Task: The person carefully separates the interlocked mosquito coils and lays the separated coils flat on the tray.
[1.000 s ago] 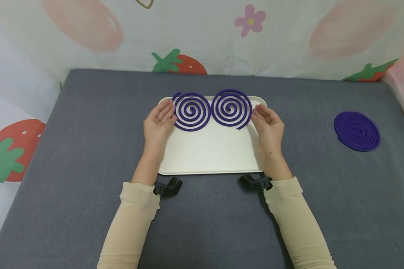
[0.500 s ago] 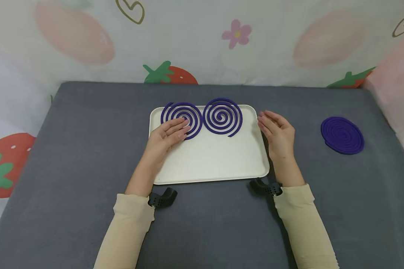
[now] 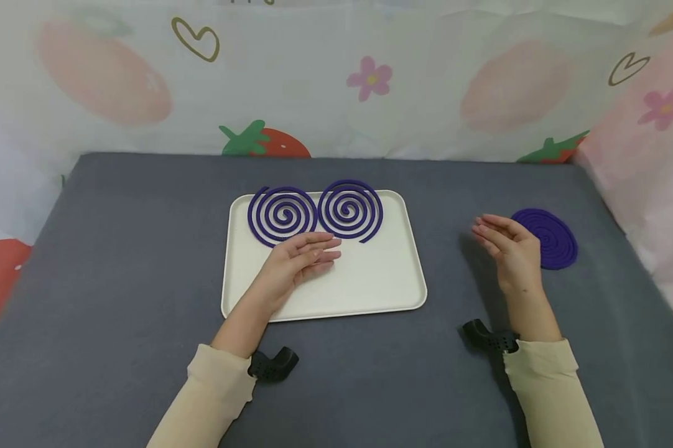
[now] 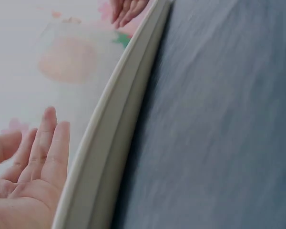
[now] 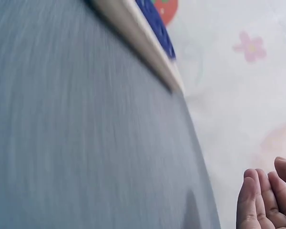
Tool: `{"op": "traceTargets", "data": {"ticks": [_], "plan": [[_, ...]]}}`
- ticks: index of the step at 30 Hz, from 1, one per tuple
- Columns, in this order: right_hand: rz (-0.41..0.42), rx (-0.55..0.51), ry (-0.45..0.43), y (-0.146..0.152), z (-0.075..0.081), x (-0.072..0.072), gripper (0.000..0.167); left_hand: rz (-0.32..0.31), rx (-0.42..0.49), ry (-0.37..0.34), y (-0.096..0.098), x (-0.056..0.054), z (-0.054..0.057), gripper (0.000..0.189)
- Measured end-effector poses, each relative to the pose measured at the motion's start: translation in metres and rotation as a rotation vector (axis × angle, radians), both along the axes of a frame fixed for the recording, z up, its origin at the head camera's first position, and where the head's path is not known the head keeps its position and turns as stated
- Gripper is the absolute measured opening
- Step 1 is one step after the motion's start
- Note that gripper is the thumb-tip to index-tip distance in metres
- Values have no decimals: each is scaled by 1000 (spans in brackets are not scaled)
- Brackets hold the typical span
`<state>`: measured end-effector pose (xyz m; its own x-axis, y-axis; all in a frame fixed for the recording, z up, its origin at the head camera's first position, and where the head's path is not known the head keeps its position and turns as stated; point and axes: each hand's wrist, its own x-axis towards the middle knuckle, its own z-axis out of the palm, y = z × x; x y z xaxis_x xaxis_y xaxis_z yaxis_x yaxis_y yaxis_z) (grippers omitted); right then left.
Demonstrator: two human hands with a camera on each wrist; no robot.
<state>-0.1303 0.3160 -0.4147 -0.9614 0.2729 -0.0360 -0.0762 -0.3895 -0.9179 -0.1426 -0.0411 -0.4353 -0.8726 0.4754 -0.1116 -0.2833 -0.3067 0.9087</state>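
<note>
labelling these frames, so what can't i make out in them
Head view: lower edge of the left spiral, partly hidden by the left hand.
Head view: part of the near edge of the white tray, behind the left wrist.
Head view: left part of the tight coil, behind the right hand.
Left wrist view: the tray's inside, blocked by its wall.
Right wrist view: the tray, blurred and cut off by the top edge.

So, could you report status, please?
Left hand empty, over tray. Two spirals at tray's far edge. Right hand empty, partly hiding coil from head view.
</note>
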Motion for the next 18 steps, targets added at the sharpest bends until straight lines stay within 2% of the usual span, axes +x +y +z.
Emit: {"op": "traceTargets", "data": {"ticks": [4,8,12,18], "plan": [[-20,-34,3,31,0,9,18,-43,-18,12,14,6,2,36],[-53,-60,5,58,0,15,16,-67,-4,-6,31,12,5,35],[-100,-94,12,81,2,18,17,-113,17,-29,60,18,9,35],[-134,-109,22,105,4,18,20,-149,23,-14,107,21,18,32]]}}
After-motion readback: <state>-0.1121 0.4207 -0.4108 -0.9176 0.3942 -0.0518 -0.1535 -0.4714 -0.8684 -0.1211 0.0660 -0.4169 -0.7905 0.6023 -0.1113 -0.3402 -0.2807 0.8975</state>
